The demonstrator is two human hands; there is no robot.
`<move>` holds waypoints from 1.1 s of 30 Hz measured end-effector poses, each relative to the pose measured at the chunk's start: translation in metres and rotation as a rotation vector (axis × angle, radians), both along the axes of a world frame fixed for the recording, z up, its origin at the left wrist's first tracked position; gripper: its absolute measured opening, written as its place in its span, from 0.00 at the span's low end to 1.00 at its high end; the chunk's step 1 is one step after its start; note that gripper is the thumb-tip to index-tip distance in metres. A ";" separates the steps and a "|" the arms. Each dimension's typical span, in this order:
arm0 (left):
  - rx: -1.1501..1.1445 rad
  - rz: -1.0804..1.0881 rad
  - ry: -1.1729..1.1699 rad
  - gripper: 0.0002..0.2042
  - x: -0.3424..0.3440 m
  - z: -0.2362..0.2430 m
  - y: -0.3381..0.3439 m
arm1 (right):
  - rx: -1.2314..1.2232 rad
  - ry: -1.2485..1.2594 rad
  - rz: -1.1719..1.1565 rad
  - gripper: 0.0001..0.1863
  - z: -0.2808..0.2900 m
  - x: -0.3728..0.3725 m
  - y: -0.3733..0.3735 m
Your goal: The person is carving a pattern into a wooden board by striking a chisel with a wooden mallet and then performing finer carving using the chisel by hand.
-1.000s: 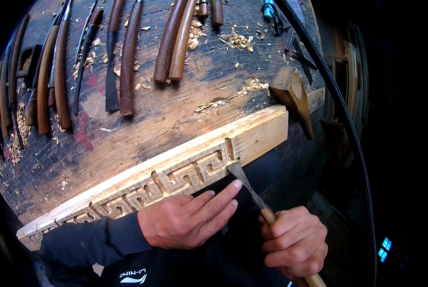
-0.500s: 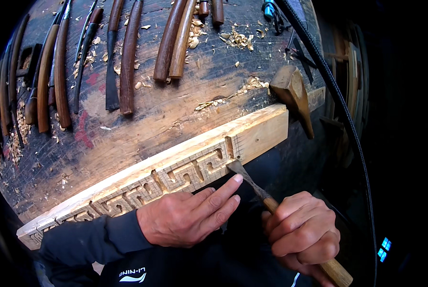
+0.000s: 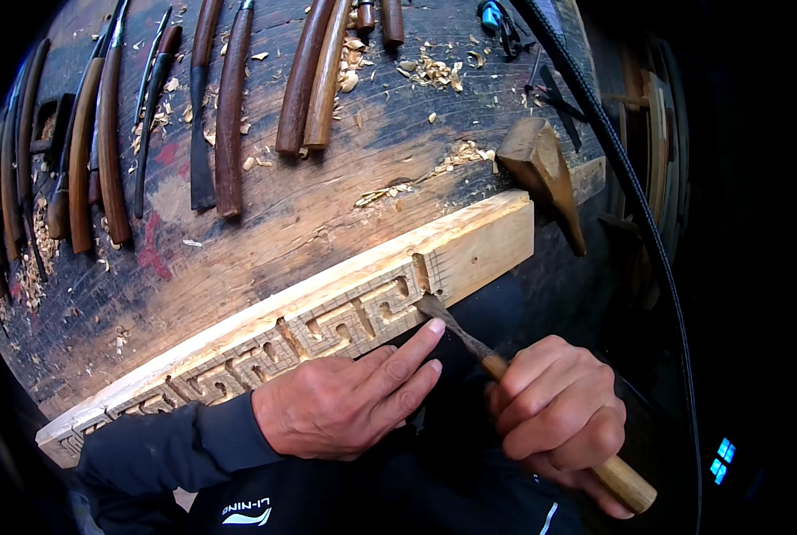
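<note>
A long pale wooden board (image 3: 489, 245), carved with angular key-pattern grooves over a pencilled grid, lies diagonally along the bench's near edge. A chisel (image 3: 456, 332) has its flat steel tip in the carving at the right end of the pattern. My right hand (image 3: 554, 410) is closed round its wooden handle, at lower right. My left hand (image 3: 336, 406) lies at the board's lower edge with fingers stretched out and apart; its index fingertip is beside the blade, perhaps touching it. A wooden mallet (image 3: 541, 165) rests just beyond the board's right end.
On the worn bench (image 3: 220, 267), a row of chisels and gouges (image 3: 229, 152) runs along the far side among wood shavings (image 3: 434, 76). Small black tools and a blue item (image 3: 492, 16) are at the back right. A thick black cable (image 3: 630, 178) hangs down the right side.
My right hand has shifted upward, and the chisel's handle end has swung rightward and up. The blade tip and my left index fingertip are slightly higher and further left.
</note>
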State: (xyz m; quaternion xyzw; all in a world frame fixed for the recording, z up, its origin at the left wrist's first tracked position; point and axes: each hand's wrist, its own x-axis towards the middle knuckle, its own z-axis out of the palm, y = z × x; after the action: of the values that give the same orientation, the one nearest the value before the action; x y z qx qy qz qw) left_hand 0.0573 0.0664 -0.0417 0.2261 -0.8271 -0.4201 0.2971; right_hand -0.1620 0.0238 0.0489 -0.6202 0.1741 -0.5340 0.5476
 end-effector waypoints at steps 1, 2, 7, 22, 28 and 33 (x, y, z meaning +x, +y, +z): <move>-0.011 0.008 -0.007 0.28 0.000 -0.001 0.001 | -0.020 -0.009 0.053 0.27 0.000 -0.003 0.000; -0.071 0.012 -0.005 0.26 0.001 -0.002 0.002 | -0.067 -0.021 0.131 0.29 0.003 -0.012 0.001; -0.277 0.011 -0.011 0.18 0.004 -0.005 0.004 | -0.278 0.087 -0.321 0.32 0.010 -0.011 0.031; -0.340 0.337 0.005 0.23 0.013 0.012 0.008 | 0.146 -0.266 0.333 0.42 0.033 0.001 0.009; -0.420 0.429 0.033 0.10 0.012 -0.010 0.020 | -0.044 -0.497 0.045 0.36 0.047 -0.010 0.018; -0.494 0.164 0.199 0.18 0.000 -0.011 0.017 | -0.160 -0.178 -0.450 0.33 0.065 0.024 -0.026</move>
State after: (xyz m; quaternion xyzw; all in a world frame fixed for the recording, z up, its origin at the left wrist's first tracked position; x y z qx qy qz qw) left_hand 0.0572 0.0833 -0.0529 0.1706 -0.8502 -0.2006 0.4558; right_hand -0.1384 -0.0027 0.1138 -0.5580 0.2159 -0.7069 0.3772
